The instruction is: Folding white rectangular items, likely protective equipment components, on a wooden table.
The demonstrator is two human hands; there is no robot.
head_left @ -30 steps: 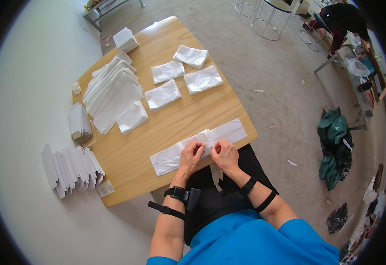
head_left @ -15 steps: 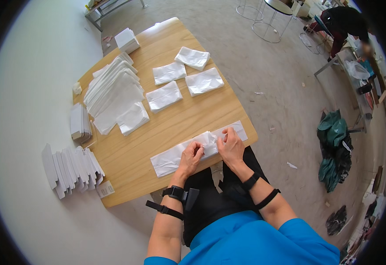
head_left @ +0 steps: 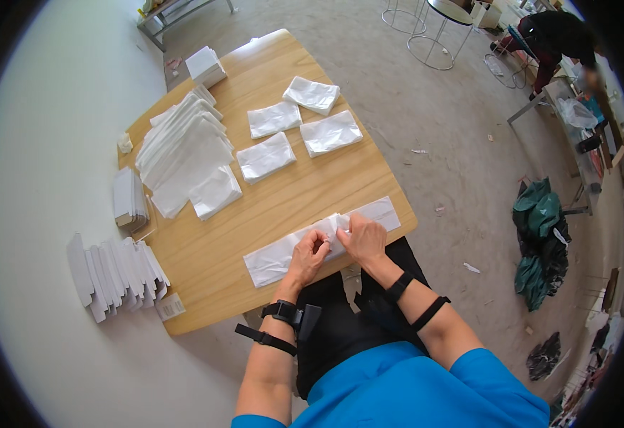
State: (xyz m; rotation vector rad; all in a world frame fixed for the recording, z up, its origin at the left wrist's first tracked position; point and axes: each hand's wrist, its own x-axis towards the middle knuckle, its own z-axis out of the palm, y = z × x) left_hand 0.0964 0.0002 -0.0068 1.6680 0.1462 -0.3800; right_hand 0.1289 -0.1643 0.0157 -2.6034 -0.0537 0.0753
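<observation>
My left hand [head_left: 310, 251] and right hand [head_left: 361, 239] rest together on the middle of a long white strip [head_left: 276, 258], which lies along the near edge of the wooden worktop [head_left: 205, 264]. The fingers of both hands pinch its folded middle. Beyond the strip lie four white flat packets [head_left: 265, 157], left of them a fanned white stack [head_left: 183, 153]. A small white box [head_left: 205, 65] stands at the far corner.

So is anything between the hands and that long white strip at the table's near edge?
Nothing visible. The left hand and right hand both rest directly on the long white strip, pinching its middle.
</observation>
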